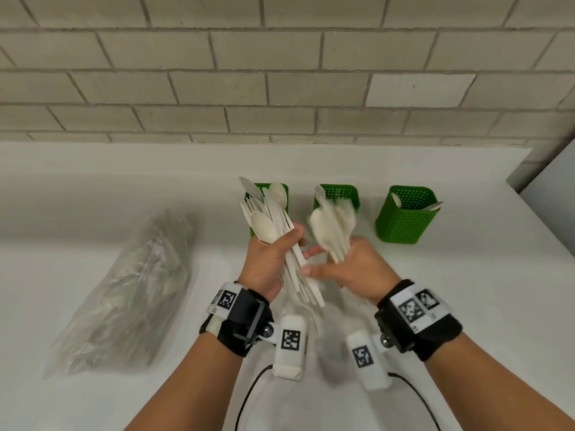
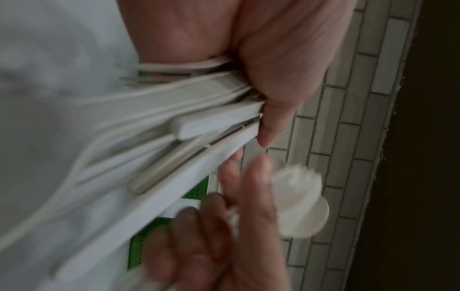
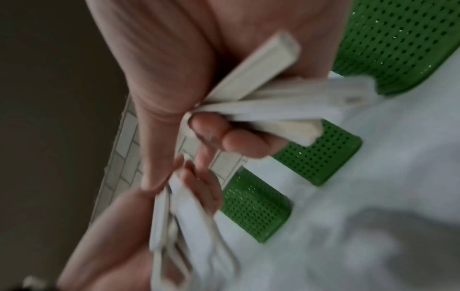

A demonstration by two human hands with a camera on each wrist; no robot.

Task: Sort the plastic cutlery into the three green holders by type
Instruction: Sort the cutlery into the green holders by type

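Two bundles of plastic cutlery are held above the white surface, in front of the three green holders. Left hand has its grip wrapped tight round a mixed bundle of spoons, forks and knives, handles fanning out below the fist. Right hand has fingers curled round a smaller bunch, blurred by motion; types in it hard to tell. Left holder sits behind the mixed bundle, middle holder shows a fork, right holder shows spoons. Clear bag lies to the left. Risks, as judged: splayed handles in the left grip could slip and scatter; the blurred right bunch may hide a stray type and go into the wrong holder; a swing close to the light holders could tip one.
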